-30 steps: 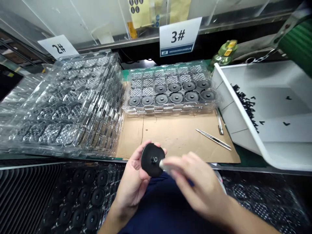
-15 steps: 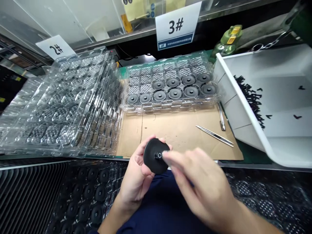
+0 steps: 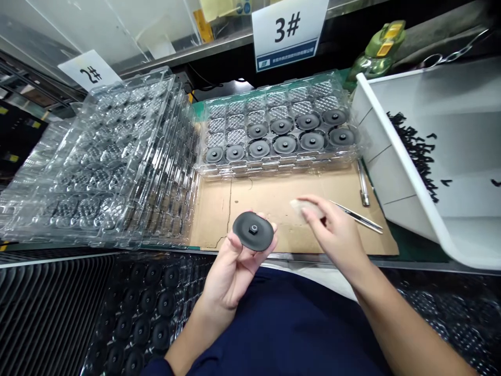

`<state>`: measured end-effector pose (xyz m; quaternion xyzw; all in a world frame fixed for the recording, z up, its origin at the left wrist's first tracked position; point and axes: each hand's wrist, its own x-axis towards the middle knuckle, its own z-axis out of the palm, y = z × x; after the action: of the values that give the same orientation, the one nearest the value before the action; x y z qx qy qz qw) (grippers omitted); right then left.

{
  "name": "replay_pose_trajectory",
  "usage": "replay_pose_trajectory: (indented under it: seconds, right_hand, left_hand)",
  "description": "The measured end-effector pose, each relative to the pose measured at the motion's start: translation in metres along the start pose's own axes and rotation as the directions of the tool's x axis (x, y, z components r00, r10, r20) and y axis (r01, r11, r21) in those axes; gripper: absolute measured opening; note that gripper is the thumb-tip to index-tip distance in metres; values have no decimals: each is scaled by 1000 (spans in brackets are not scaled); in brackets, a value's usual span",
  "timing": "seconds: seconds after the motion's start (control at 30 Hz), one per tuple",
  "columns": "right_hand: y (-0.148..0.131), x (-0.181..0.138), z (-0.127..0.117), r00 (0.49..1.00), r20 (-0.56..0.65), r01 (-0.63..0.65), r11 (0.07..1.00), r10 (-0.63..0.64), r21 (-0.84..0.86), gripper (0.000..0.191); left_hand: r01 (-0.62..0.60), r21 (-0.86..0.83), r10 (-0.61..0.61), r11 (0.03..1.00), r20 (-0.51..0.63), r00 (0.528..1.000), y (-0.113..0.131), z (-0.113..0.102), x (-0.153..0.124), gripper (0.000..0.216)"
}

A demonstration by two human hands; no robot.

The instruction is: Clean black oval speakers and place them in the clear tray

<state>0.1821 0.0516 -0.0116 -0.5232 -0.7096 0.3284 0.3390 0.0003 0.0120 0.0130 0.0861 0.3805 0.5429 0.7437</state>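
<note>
My left hand (image 3: 238,266) holds a black round disc (image 3: 260,241) by its rim, face up and slightly tilted. A small raised hub with a light ring stands at the disc's middle. To the right, my right hand (image 3: 332,224) is apart from the disc, above the cardboard. Its thumb and fingers curl around something pale and blurred that I cannot make out. Close behind this hand lie metal tweezers (image 3: 362,218) on the cardboard (image 3: 274,196).
Behind the cardboard, a clear tray (image 3: 270,163) holds several black discs. A tall stack of clear trays (image 3: 156,172) stands left. A white bin (image 3: 415,193) at right contains small black pieces (image 3: 415,151). Near it are a metal tool (image 3: 363,184) and a green bottle (image 3: 376,55).
My right hand has moved off the disc's hub, forward and to the right. My left hand still holds the disc, now turned flatter. The view has shifted slightly.
</note>
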Motion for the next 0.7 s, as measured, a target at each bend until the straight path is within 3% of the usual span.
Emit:
replay_pose_trajectory:
  seconds: [0.03, 0.1, 0.2, 0.27, 0.37, 0.47, 0.53, 0.6, 0.7]
  right_hand:
    - [20, 1, 7, 991, -96, -105, 990, 96, -90, 24]
    - [57, -5, 25, 976, -137, -190, 970, 170, -151, 28]
    - [91, -28, 50, 980, -67, -197, 967, 189, -160, 26]
    - [95, -36, 56, 983, -20, -186, 972, 185, -144, 22]
    - [70, -24, 39, 980, -21, -200, 974, 199, -105, 22]
    - [14, -1, 8, 984, -93, -158, 986, 153, -49, 29]
    - [-29, 6, -4, 980, -183, 84, 996, -81, 5, 28]
    - [-62, 4, -5, 934, -155, 329, 944, -321, 33, 26]
    - [-83, -1, 5, 904, 24, 423, 903, -426, 72, 25]
  left_hand:
    - [15, -29, -16, 999, -29, 999, -1, 0, 2, 44]
    - [35, -68, -39, 997, -54, 998, -2, -1, 4, 45]
    - [39, -81, -42, 996, -43, 998, -1, -1, 5, 48]
    - [48, -81, -51, 996, -37, 998, 0, -2, 6, 49]
    - [61, -59, -61, 996, -9, 998, 0, -1, 6, 48]
    - [25, -11, -25, 1000, 46, 999, -2, 2, 3, 48]
    - [4, 44, -7, 999, 75, 997, -1, 2, -1, 47]
    - [16, 106, -27, 994, 101, 995, 2, 1, -5, 46]
    - [-24, 145, 10, 989, 102, 995, 7, 0, -9, 53]
